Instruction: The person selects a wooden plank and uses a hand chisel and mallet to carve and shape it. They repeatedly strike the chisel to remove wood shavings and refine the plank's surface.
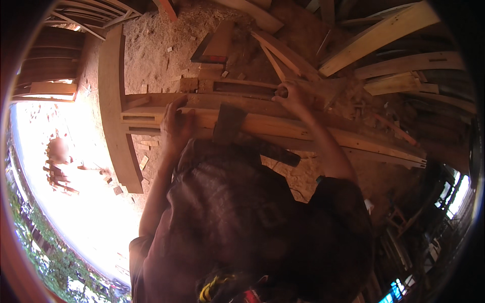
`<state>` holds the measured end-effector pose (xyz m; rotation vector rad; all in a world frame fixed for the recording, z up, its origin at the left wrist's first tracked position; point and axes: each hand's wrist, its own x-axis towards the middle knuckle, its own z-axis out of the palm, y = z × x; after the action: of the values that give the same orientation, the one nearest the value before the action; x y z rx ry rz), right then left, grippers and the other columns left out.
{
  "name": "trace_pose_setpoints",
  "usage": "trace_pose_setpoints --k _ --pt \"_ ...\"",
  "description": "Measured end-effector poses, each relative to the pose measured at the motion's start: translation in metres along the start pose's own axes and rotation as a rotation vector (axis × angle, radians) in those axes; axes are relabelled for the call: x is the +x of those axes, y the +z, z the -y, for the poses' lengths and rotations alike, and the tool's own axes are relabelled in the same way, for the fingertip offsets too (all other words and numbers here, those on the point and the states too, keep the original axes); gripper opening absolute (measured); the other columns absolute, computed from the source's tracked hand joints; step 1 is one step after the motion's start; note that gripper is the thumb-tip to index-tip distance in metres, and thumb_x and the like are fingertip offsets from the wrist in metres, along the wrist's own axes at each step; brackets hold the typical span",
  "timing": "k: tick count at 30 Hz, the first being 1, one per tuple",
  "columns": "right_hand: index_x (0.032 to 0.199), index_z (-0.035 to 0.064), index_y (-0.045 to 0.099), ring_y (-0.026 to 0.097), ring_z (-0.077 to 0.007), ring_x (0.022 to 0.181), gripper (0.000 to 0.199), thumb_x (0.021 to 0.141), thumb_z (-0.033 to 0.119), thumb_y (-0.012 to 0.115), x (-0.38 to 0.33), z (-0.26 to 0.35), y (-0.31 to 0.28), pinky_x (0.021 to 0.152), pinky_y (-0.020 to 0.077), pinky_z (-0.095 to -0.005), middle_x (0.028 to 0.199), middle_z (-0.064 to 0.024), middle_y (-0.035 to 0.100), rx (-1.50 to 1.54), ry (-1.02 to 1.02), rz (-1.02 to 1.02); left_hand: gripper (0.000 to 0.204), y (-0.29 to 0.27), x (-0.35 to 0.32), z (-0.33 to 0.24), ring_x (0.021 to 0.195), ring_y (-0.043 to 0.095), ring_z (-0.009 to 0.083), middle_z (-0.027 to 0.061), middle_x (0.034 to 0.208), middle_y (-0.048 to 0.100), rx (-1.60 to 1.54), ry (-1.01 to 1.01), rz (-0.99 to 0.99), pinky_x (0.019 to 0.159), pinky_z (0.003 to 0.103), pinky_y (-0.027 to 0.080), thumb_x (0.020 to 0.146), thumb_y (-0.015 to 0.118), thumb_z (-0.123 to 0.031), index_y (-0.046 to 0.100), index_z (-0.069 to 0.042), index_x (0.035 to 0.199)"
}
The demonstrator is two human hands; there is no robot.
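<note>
A long pale wooden beam (278, 129) runs across in front of me, with slots cut near its left end. My left hand (177, 126) is closed over the beam beside those slots, thumb and fingers on its top. Farther back, my right hand (293, 97) has its fingers curled around something small and roundish that I cannot make out, just above another timber (242, 103). Between the hands, a dark mallet-like tool (230, 122) lies across the beam. Its blocky end is on the wood and its handle slants toward the lower right.
A wide curved board (112, 101) stands crosswise at the beam's left end. Curved planks (379, 43) are stacked at the far right. Wood offcuts (214, 45) and shavings litter the ground. Out in the bright area at left, another person (59, 151) is visible.
</note>
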<state>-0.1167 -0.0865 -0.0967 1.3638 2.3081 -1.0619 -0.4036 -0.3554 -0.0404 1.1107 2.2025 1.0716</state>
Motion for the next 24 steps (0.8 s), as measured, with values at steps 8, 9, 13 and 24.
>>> trace_pose_setpoints --k 8,9,13,24 --pt "0.147 0.0095 0.058 0.063 -0.0356 0.133 0.063 0.094 0.036 0.080 -0.017 -0.006 -0.010 0.109 0.0520 -0.0466 0.147 -0.0181 0.062 -0.075 0.137 -0.040 0.037 -0.004 0.001 0.000 0.118 0.070 0.0277 0.0133 0.123 0.073 0.073 -0.079 0.026 0.099 0.041 0.056 0.097 0.073 -0.019 0.068 -0.006 0.132" --pt "0.149 0.0097 0.057 0.063 -0.0358 0.133 0.065 0.094 0.036 0.080 -0.016 -0.017 -0.019 0.109 0.0515 -0.0457 0.148 -0.0189 0.061 -0.082 0.219 -0.045 0.036 -0.005 0.000 -0.001 0.117 0.071 0.0276 0.0133 0.123 0.074 0.084 -0.087 0.027 0.098 0.041 0.056 0.097 0.072 -0.019 0.068 -0.005 0.131" --pt "0.144 0.0087 0.062 0.069 -0.0354 0.123 0.062 0.093 0.039 0.081 -0.014 -0.045 -0.027 0.105 0.0543 -0.0452 0.142 -0.0198 0.066 -0.235 0.385 -0.067 0.033 -0.004 0.004 0.004 0.111 0.072 0.0290 0.0139 0.118 0.074 0.053 -0.039 0.007 0.093 0.041 0.056 0.097 0.072 -0.016 0.070 -0.005 0.128" --pt "0.143 0.0022 0.062 0.063 -0.0349 0.131 0.062 0.093 0.036 0.078 0.001 -0.047 -0.018 0.109 0.0522 -0.0461 0.140 -0.0217 0.064 -0.358 0.377 0.020 0.025 -0.006 0.004 0.012 0.107 0.074 0.0249 0.0119 0.110 0.076 0.027 0.016 -0.060 0.091 0.038 0.056 0.098 0.073 -0.016 0.074 -0.004 0.120"
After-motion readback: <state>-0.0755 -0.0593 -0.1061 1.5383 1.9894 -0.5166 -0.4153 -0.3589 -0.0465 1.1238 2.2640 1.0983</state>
